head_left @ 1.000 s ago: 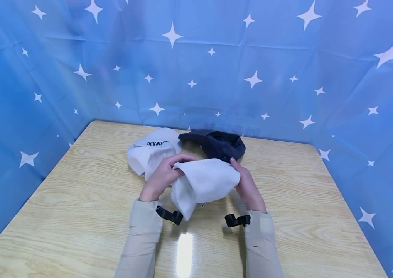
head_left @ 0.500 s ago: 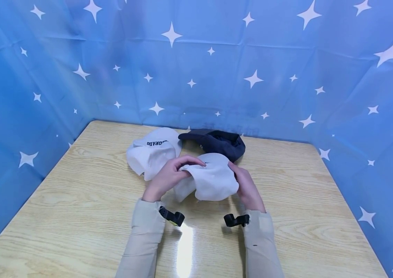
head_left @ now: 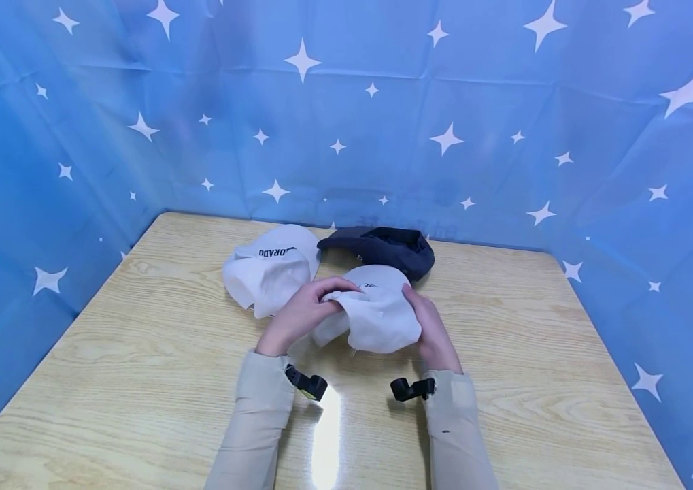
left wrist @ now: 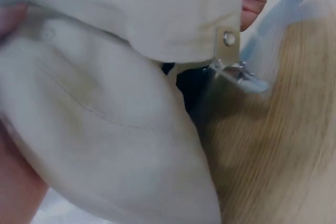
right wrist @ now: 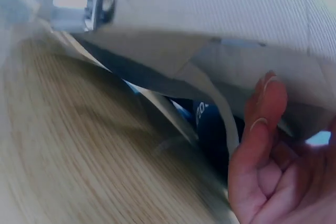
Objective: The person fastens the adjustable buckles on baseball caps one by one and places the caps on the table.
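Note:
A white cap [head_left: 383, 320] is held between both hands above the middle of the table, its brim pointing away from me. My left hand [head_left: 306, 309] grips its left side, fingers over the top and thumb tucked at the folded edge. On the right side, the thumb of my right hand [head_left: 428, 323] lies along the cap; in the right wrist view its curled fingers [right wrist: 268, 100] are under the fabric. A metal strap buckle [left wrist: 228, 53] dangles at the cap's back edge. Part of the dark lettering on its front shows; the rest is covered.
Another white cap [head_left: 269, 275] with dark lettering lies at the back left. Beside it, a navy cap [head_left: 385, 248] rests near the far edge, just beyond the held cap. The wooden table [head_left: 138, 367] meets a blue star-patterned curtain [head_left: 346, 102].
The held cap has turned so its brim and lettering came into view on the far side, and it moved slightly away. My left hand shifted a little right. The navy cap moved slightly.

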Demonstrator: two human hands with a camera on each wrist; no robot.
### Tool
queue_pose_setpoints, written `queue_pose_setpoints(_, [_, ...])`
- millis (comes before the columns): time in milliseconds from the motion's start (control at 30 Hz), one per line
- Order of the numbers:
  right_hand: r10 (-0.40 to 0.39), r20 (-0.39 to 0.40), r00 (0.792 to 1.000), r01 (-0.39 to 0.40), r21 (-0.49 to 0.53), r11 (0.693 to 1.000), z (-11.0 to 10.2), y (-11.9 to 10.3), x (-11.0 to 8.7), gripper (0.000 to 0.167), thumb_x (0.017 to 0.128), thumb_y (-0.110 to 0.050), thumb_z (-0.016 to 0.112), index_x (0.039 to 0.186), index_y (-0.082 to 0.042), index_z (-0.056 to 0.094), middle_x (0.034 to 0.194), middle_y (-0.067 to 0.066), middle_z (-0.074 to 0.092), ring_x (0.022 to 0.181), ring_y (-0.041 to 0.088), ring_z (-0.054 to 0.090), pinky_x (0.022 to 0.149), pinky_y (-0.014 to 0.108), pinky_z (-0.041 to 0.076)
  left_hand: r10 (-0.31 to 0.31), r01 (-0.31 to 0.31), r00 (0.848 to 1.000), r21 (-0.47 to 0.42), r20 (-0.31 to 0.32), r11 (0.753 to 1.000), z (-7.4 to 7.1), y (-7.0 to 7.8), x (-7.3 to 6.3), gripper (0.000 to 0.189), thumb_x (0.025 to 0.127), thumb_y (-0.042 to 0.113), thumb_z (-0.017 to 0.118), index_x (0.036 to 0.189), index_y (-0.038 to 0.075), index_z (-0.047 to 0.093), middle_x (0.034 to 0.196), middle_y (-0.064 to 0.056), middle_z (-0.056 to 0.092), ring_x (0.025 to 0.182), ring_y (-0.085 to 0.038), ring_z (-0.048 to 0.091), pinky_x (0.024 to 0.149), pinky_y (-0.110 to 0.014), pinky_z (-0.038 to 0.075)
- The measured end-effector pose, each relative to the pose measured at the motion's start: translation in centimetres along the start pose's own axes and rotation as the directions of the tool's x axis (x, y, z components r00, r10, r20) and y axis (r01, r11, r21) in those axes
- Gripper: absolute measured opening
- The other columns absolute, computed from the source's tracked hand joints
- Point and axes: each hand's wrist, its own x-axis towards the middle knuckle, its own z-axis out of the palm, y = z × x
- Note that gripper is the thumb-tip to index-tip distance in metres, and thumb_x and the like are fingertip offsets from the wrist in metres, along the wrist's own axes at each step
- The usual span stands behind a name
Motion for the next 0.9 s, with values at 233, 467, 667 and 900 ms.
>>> queue_pose_setpoints(233, [0.054,-0.058,0.997,-0.05,0.065,0.997,0.0,-0.2,0.1,0.03,0.092,-0.034,0.04,0.104,-0.007,0.045,0.104,0.003,0.042,0.09,0.015,0.043,0.083,0.027,0.034,-0.056,0.057,0.998,0.065,-0.024,0.996,0.4,-0.8,0.4,0.023,0.086,0.014,0.058,0.109,0.017,0.062,0.115,0.003,0.057,0.108,-0.011,0.048,0.089,-0.031,0.04])
queue_pose_setpoints(467, [0.055,-0.054,0.997,-0.053,0.037,0.998,-0.1,0.1,0.1,0.021,0.088,-0.025,0.04,0.094,-0.006,0.047,0.103,0.003,0.041,0.092,0.017,0.041,0.083,0.028,0.032,-0.013,0.007,0.997,0.086,0.076,0.996,0.4,-2.2,0.7,0.022,0.085,0.025,0.061,0.107,0.025,0.062,0.11,0.009,0.058,0.106,-0.009,0.05,0.087,-0.031,0.042])
queue_pose_setpoints(667, [0.061,-0.003,0.998,-0.061,-0.059,0.996,0.0,1.0,0.7,0.035,0.092,-0.034,0.044,0.105,-0.004,0.054,0.093,0.002,0.053,0.079,0.011,0.051,0.072,0.025,0.042,-0.018,0.008,0.997,0.118,0.08,0.993,0.6,-2.1,0.8,0.019,0.084,0.023,0.062,0.103,0.026,0.063,0.106,0.01,0.059,0.102,-0.007,0.051,0.085,-0.029,0.043])
queue_pose_setpoints(900, [0.057,-0.001,0.998,-0.057,-0.005,0.998,0.3,1.5,1.2,0.03,0.093,-0.028,0.042,0.105,-0.003,0.054,0.104,0.004,0.051,0.087,0.014,0.049,0.077,0.027,0.041,-0.071,0.068,0.997,0.198,0.007,0.978,1.0,-2.4,1.1,0.02,0.084,0.029,0.061,0.104,0.029,0.062,0.107,0.014,0.057,0.101,-0.006,0.05,0.085,-0.028,0.042])
